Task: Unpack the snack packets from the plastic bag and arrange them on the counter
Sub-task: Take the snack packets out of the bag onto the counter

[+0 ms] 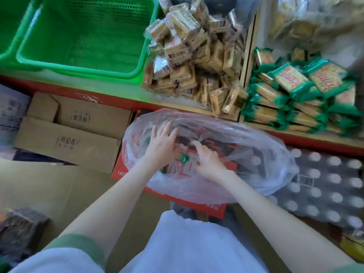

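- The clear plastic bag [266, 160] lies slumped on a red carton [126, 170] below the front edge of the counter [315, 141]. Its long axis runs left to right, and its right end sits slightly nearer the person.
- The left hand [163, 142] lies flat on the bag's left part, palm down, fingers straight, spread and pointing toward the counter; it grips nothing.
- The right hand [206, 162] is just beside it with the forefinger out and the other fingers bent. Blur hides whether it pinches the film.
- On the counter, tan snack packets [197, 56] are heaped beside the green basket [84, 36]. Green packets [295, 89] lie past a wooden divider, toward the right edge.
- The carton's corner reads "143". The print on the cardboard boxes [69, 134] is too blurred to read.
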